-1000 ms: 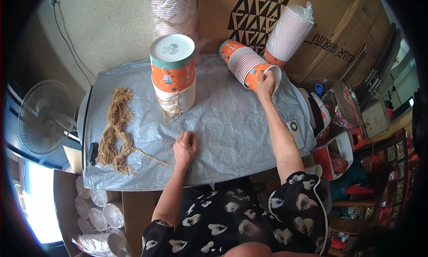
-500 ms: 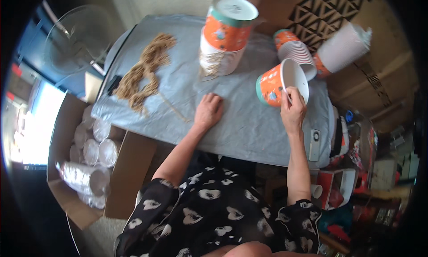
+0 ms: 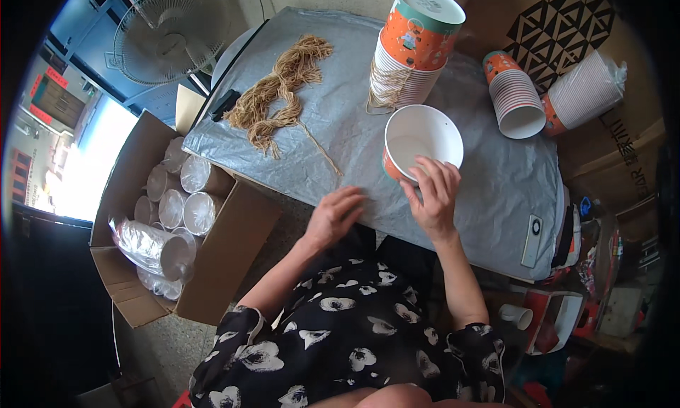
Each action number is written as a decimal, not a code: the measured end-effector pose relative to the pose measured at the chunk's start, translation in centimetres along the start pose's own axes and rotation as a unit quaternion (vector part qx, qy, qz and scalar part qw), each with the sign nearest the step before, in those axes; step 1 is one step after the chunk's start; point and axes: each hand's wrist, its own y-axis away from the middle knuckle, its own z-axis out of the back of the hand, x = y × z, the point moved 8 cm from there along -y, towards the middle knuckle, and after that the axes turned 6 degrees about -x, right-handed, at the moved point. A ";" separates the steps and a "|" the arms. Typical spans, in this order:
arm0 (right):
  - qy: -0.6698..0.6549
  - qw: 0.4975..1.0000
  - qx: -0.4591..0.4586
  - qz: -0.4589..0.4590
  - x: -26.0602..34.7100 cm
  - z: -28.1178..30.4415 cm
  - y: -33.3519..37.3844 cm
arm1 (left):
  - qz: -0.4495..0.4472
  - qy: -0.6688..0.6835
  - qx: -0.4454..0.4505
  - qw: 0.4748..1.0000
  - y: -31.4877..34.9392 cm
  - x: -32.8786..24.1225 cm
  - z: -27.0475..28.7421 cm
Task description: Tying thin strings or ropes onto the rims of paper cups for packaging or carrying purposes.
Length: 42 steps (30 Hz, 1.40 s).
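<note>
A large paper tub (image 3: 423,128), white inside with an orange printed outside, stands on the grey-covered table (image 3: 489,195), its mouth tipped toward me. My right hand (image 3: 434,195) grips its near rim, fingers over the edge and thumb outside. Nothing is in my left hand (image 3: 336,217), which hovers loosely curled at the table's front edge with its fingers a little apart. Behind the tub rises a stack of upturned paper tubs (image 3: 418,47), with thin brown strings hanging on its left side. A tangled bundle of brown string (image 3: 280,89) lies to the left, one strand trailing toward my left hand.
Two stacks of paper cups, one loose (image 3: 516,100) and one wrapped in plastic (image 3: 584,93), lie at the right back. An open cardboard box (image 3: 237,238) of wrapped cups stands lower left. A fan (image 3: 170,36) is behind; a white remote-like object (image 3: 531,241) lies front right.
My right hand has brought the tub left and nearer, turning its mouth more toward me. My left hand has drawn back from the tabletop to its front edge. The view has shifted too.
</note>
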 end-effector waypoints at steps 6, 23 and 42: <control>-0.171 0.978 -0.014 -0.121 3.2 -3.5 4.9 | 0.095 -0.052 -0.193 0.975 -5.9 5.6 8.9; -0.090 0.964 0.056 -0.245 1.9 -26.2 0.7 | 0.120 -0.076 -0.241 0.960 -8.7 13.2 8.7; -0.107 0.918 0.190 -0.331 0.7 -28.4 0.8 | 0.138 -0.142 -0.206 0.958 -8.3 13.4 8.6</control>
